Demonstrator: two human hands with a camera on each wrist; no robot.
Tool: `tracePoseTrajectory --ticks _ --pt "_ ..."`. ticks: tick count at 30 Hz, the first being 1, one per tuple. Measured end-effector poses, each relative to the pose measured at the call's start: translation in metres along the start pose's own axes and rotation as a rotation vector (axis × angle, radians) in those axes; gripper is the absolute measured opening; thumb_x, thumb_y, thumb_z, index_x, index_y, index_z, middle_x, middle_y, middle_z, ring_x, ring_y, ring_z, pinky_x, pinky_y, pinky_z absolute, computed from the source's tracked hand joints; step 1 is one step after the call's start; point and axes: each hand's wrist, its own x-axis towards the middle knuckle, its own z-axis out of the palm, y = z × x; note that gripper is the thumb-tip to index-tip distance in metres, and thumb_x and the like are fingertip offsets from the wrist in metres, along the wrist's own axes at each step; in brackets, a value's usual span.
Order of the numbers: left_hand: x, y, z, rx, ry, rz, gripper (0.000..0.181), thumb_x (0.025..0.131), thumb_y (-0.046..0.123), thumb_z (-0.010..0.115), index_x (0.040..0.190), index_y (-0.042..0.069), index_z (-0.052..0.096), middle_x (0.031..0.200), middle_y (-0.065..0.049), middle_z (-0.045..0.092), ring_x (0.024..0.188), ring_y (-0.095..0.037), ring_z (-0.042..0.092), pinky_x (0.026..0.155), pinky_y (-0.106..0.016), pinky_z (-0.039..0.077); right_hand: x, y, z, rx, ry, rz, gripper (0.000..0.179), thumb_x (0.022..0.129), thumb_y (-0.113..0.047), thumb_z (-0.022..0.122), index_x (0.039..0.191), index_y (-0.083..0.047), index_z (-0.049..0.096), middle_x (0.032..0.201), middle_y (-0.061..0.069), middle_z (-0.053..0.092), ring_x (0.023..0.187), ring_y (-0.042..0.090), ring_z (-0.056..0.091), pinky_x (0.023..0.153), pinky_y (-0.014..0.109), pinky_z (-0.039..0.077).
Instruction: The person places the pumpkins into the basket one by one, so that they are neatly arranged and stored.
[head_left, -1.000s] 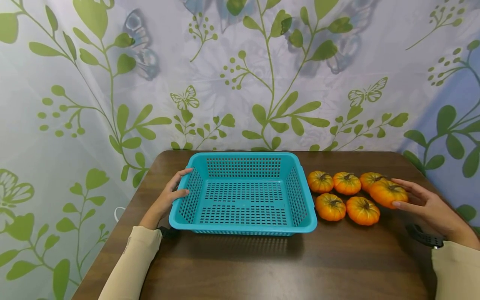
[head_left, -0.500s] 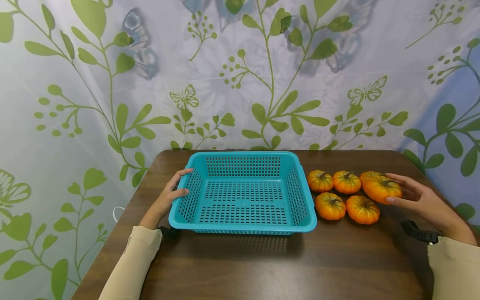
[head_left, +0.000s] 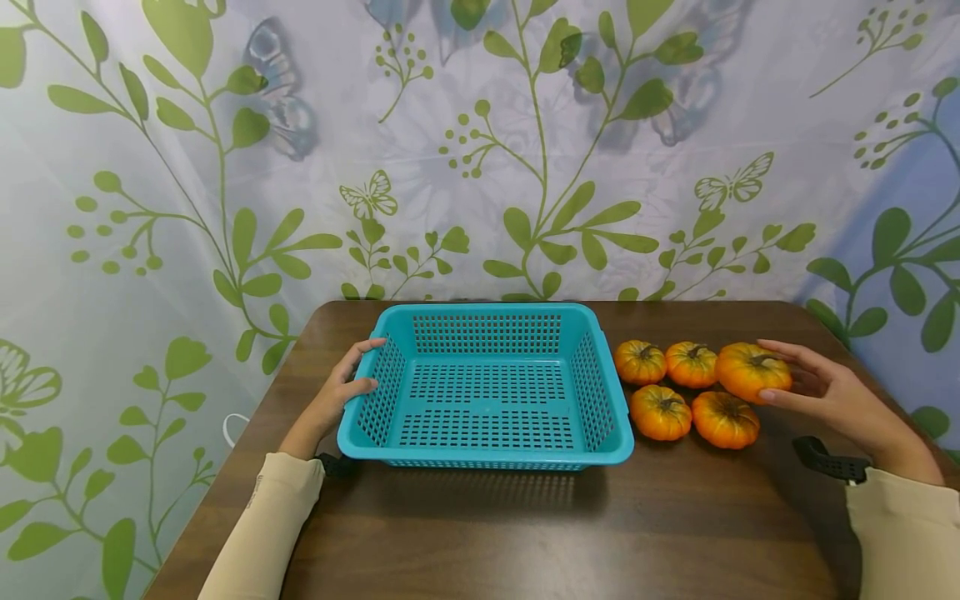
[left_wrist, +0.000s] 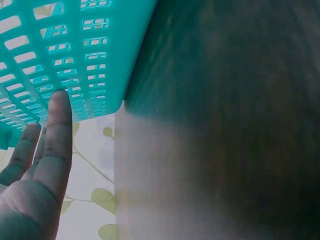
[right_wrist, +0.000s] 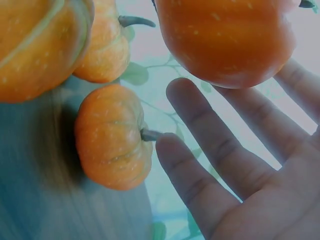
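My left hand point(head_left: 333, 400) grips the left rim of a turquoise plastic basket point(head_left: 483, 457), thumb and a fingertip over the edge. In the left wrist view, other fingers point(left_wrist: 57, 135) lie along the outside of its perforated wall. At the right, my right hand point(head_left: 847, 400) holds a small orange pumpkin point(head_left: 752, 372) between thumb and fingers, above the table. That pumpkin point(right_wrist: 225, 40) also shows in the right wrist view, where two fingers extend free of it. Several like pumpkins point(head_left: 660, 412) sit between basket and right hand; the held one hides the pumpkin behind it.
The brown wooden table point(head_left: 525, 533) carries everything and ends at a patterned curtain point(head_left: 480, 167) behind. No pumpkin lies inside the basket. A white cable point(head_left: 231, 429) shows beyond the table's left edge.
My right hand has moved left with the pumpkin, now covering the pumpkin behind it. The left hand and basket have stayed in place.
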Motion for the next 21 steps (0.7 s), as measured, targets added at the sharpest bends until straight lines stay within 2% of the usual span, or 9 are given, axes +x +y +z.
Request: tracePoseTrajectory --ticks 8,21 --pt "0.001 0.000 0.000 -0.005 -0.002 -0.001 0.070 0.095 0.007 0.052 0.162 -0.001 0.032 0.155 -0.035 0.038 0.120 -0.035 0.055 0.089 -0.037 0.059 0.004 -0.008 0.003 0.028 -0.004 -0.118 0.080 0.096 0.009 0.072 0.165 -0.022 0.046 0.143 -0.034 0.046 0.114 -0.017 0.052 0.082 0.009 0.049" --pt "0.002 -0.002 -0.001 -0.005 -0.005 0.012 0.068 0.096 0.008 0.051 0.161 -0.002 0.032 0.154 -0.037 0.037 0.122 -0.042 0.054 0.089 -0.036 0.059 0.011 -0.019 0.014 0.024 -0.023 -0.155 0.079 0.093 0.009 0.075 0.162 -0.018 0.049 0.143 -0.031 0.050 0.114 -0.012 0.056 0.084 0.010 0.049"
